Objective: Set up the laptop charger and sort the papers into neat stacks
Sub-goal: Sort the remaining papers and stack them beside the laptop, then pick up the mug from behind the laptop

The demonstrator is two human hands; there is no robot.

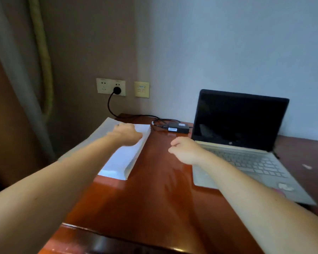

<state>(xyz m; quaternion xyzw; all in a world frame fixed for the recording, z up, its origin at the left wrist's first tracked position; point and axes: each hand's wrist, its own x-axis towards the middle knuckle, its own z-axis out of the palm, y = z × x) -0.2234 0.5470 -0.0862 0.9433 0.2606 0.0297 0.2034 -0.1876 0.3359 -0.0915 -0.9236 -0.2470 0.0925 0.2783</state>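
Note:
A thick stack of white papers (121, 160) lies on the left of the red-brown desk (154, 189). My left hand (127, 133) rests on the far end of the stack, fingers curled downward; a loose sheet sticks out to its left. My right hand (185, 149) hovers over the desk between the stack and the open laptop (246, 143), fingers loosely curled, holding nothing. The black charger brick (178, 127) lies behind, its cable (110, 105) running up to a plug (117, 90) seated in the wall socket.
A second wall plate (141, 89) sits right of the socket. A curtain (26, 79) hangs at the left beside the desk. The laptop screen is dark. A small white scrap (307, 166) lies on the desk at far right.

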